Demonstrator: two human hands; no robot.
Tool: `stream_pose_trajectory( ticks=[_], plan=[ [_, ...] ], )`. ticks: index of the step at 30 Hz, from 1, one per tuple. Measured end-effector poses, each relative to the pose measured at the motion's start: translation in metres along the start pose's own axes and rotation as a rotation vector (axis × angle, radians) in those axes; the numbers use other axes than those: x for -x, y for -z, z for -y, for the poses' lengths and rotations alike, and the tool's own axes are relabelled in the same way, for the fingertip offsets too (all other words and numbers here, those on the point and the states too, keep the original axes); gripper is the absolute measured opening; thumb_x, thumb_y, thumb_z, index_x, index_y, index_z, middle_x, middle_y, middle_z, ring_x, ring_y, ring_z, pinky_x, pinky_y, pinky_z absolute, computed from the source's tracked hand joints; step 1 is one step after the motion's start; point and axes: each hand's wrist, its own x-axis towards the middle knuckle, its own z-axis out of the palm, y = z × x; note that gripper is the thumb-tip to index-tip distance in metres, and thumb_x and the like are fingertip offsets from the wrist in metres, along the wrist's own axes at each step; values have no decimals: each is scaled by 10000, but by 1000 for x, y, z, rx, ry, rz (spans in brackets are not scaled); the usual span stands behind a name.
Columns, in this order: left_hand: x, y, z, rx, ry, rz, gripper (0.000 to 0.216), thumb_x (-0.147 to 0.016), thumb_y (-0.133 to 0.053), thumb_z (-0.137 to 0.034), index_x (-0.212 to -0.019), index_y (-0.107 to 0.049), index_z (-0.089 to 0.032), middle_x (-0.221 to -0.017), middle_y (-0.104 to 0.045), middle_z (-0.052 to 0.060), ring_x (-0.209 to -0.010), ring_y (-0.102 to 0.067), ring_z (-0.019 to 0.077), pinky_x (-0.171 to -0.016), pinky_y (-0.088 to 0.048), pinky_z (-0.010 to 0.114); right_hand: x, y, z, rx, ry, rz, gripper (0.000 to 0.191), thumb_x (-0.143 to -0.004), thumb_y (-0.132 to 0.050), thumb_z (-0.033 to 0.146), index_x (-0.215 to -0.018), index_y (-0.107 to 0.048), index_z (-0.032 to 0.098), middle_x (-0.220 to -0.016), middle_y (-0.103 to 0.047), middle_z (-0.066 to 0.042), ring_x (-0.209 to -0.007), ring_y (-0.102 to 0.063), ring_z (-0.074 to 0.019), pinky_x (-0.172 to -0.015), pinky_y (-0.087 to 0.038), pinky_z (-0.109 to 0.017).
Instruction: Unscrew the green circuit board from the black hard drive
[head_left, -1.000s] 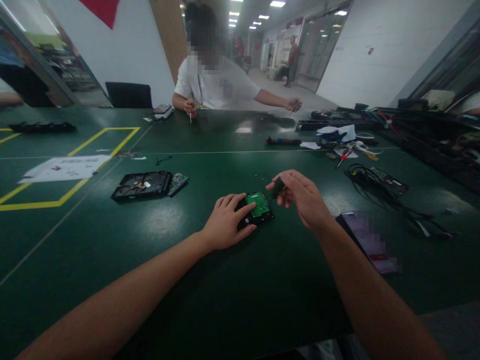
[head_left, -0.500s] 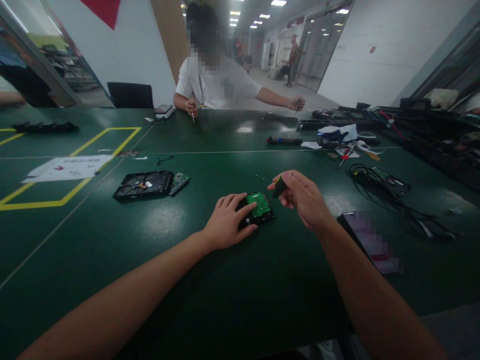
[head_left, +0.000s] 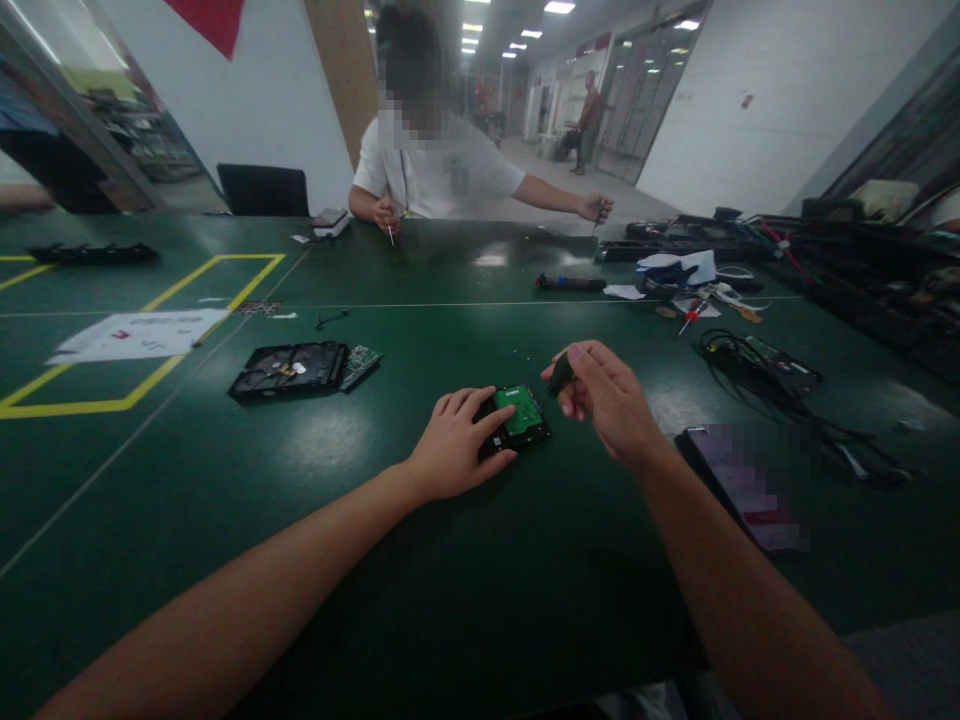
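A small hard drive with a green circuit board (head_left: 519,413) lies on the dark green table (head_left: 480,590) in front of me. My left hand (head_left: 455,442) rests on its left side, fingers spread over the casing and pressing it down. My right hand (head_left: 606,398) hovers just right of the drive, fingers pinched round a dark-handled screwdriver (head_left: 559,375) whose tip points down at the board's far right corner.
An opened hard drive (head_left: 289,367) with a loose board lies to the left. A phone (head_left: 739,485) sits right of my arm, black cables (head_left: 780,385) beyond it. A person in white (head_left: 439,165) sits across the table holding small tools. Paper (head_left: 139,335) lies inside yellow floor-tape lines.
My right hand has turned the screwdriver a little and lowered its tip toward the board. My left hand has stayed on the drive.
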Motion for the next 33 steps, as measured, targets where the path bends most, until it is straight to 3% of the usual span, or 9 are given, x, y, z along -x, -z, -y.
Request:
stream_pose_trajectory(
  ticks=[15, 21, 25, 29, 33],
  plan=[
    [1, -2, 1, -14, 2, 6, 645, -980, -631, -594, -1549, -546, -304, -1623, -432, 141, -1456, -419, 404, -1174, -369, 649, -1, -2, 2, 51, 14, 33, 349, -993, -636, 601, -971, -618, 252, -992, -737, -23, -568, -568, -89, -494, -401, -283],
    [0, -1, 0, -14, 0, 8, 634, -982, -630, -588, -1544, -549, -304, -1615, -440, 140, -1450, -426, 399, -1171, -377, 642, -3, 1, 6, 130, -11, 64, 375, -1021, -586, 594, -1037, -736, 250, -655, -624, 19, -565, -574, -127, -523, -430, -289],
    [0, -1, 1, -22, 0, 17, 641, -981, -633, -590, -1543, -551, -294, -1614, -438, 150, -1446, -426, 406, -1162, -382, 645, -3, 3, 8, 121, -28, 17, 386, -1023, -573, 596, -1021, -726, 242, -617, -613, 23, -527, -574, -125, -475, -401, -276],
    [0, -2, 2, -10, 1, 8, 647, -973, -646, -590, -1550, -538, -318, -1617, -440, 133, -1446, -429, 406, -1160, -384, 650, -1, 1, 9, 85, -12, -15, 372, -987, -634, 604, -968, -662, 234, -659, -647, 24, -555, -655, -134, -498, -478, -265],
    [0, -1, 1, -26, 0, 8, 637, -982, -635, -585, -1549, -542, -309, -1612, -442, 142, -1445, -433, 403, -1162, -384, 642, 1, -1, 9, 55, -7, -33, 384, -960, -675, 608, -948, -629, 227, -907, -724, -11, -591, -696, -118, -502, -516, -255]
  ],
)
